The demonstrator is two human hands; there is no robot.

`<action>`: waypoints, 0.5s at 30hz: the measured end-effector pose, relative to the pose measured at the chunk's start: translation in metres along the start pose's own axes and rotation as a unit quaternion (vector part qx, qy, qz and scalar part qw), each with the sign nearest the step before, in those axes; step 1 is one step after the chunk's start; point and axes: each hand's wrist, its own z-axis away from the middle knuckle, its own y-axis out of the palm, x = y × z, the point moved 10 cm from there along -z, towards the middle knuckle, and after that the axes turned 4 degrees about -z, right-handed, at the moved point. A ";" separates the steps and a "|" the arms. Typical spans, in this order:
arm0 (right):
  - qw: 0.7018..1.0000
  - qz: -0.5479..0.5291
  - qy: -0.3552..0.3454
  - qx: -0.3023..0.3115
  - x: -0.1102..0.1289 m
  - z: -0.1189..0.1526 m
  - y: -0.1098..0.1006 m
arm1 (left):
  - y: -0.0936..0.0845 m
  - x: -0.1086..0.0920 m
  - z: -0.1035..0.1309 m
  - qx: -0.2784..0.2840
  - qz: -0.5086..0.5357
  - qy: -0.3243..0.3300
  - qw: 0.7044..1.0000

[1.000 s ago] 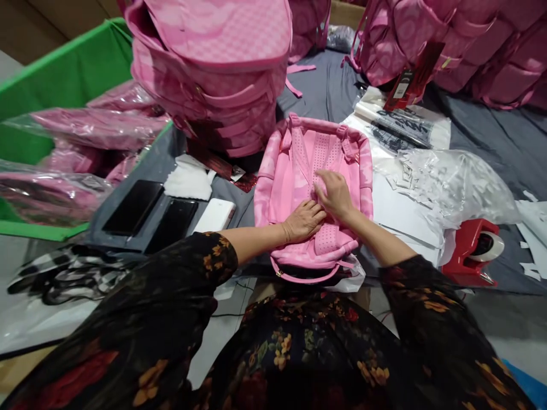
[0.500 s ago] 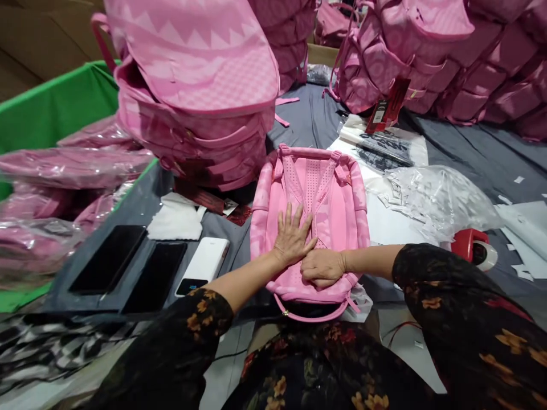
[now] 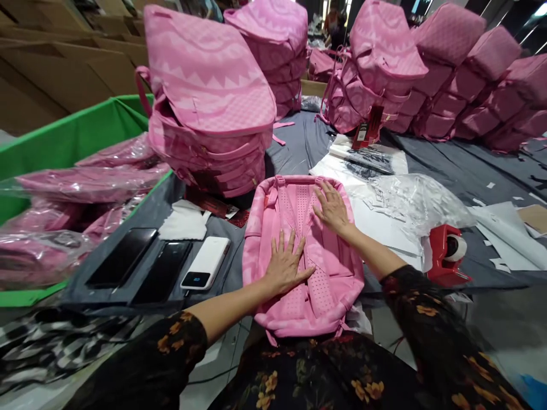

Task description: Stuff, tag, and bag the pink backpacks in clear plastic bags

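Observation:
A pink backpack [image 3: 265, 228] lies at the table's front edge with its back panel and shoulder straps facing up. My left hand [image 3: 285, 263] rests flat on the middle of that panel, fingers spread. Higher up, at the top right by a shoulder strap, my right hand [image 3: 333, 209] lies on the backpack with its fingers apart. Neither hand grips anything visible. Just beyond, to the left, stands a pile of pink backpacks [image 3: 217, 102] with a zigzag-patterned flap on top.
Left are a green-rimmed bin [image 3: 85, 122] of plastic-wrapped pink bags, two dark phones [image 3: 122, 257], a white power bank [image 3: 205, 263] and a white cloth [image 3: 184, 221]. Right are a clear plastic bag [image 3: 421, 199], a red tape dispenser [image 3: 444, 256] and white paper [image 3: 513, 233]. More backpacks [image 3: 461, 85] stand behind.
My right hand has gone from a closed shape at the backpack's lower part to lying open near its upper right. My left hand stays on the panel. The view has tilted up.

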 end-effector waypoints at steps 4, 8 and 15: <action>0.991 0.031 0.132 -0.011 -0.038 -0.015 0.018 | -0.030 0.018 -0.035 0.020 0.006 0.050 0.999; 0.992 0.027 0.120 -0.040 -0.033 -0.009 0.031 | -0.071 0.046 -0.104 -0.076 -0.009 -0.029 0.997; 0.976 -0.074 0.182 -0.091 -0.117 -0.037 -0.022 | -0.022 0.027 -0.152 -0.035 -0.021 -0.019 0.999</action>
